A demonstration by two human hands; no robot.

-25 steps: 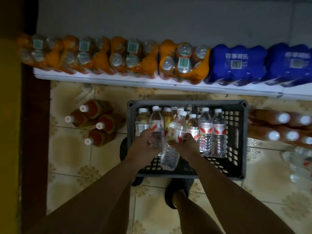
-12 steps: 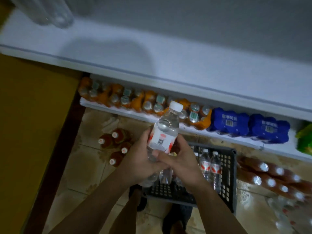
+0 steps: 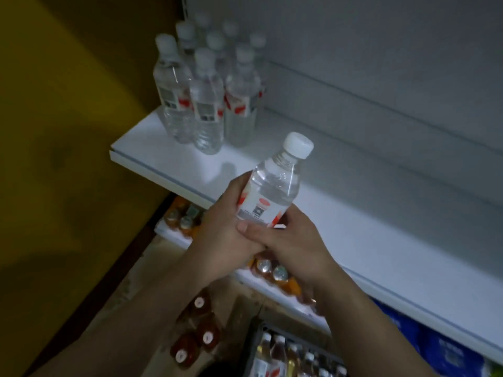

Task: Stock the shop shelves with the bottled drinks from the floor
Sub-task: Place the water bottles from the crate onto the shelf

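A clear water bottle [image 3: 275,183] with a white cap and a red-and-white label is tilted to the right, just in front of the white shelf [image 3: 353,232]. My left hand [image 3: 220,235] grips its lower left side. My right hand [image 3: 288,246] holds its base from the right, thumb lying across my left hand. Several matching water bottles [image 3: 204,99] stand upright at the shelf's left end. The dark crate [image 3: 272,349] with several more bottles sits on the floor at the bottom.
A yellow wall [image 3: 54,131] closes the left side. Below the white shelf, a lower shelf carries orange drink packs [image 3: 272,270] and blue packs [image 3: 435,349]. Brown bottles [image 3: 196,330] lie on the tiled floor left of the crate.
Both hands have lifted the water bottle out of the crate up to the white shelf. My view has tilted up from the floor to the shelf with the standing bottles.
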